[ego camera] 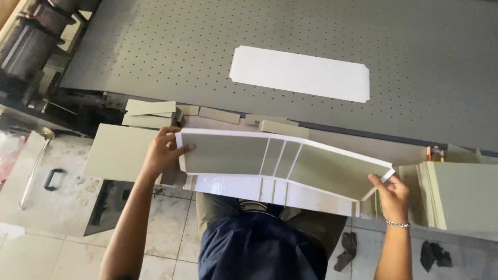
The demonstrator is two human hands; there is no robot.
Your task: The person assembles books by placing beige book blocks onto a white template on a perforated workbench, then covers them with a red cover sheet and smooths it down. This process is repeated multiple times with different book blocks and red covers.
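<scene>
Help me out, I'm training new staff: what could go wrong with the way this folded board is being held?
The long board is gripped only at its ends by the left hand and right hand, so it may sag or crease further at the middle folds. The right hand pinches just a corner flap, which might tear or slip. Loose offcuts nearby could get knocked off the table edge.

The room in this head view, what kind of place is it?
Probably a box or book-cover workshop: a perforated grey machine bed, stacks of grey board, and a creased board cover held by both hands.
</scene>
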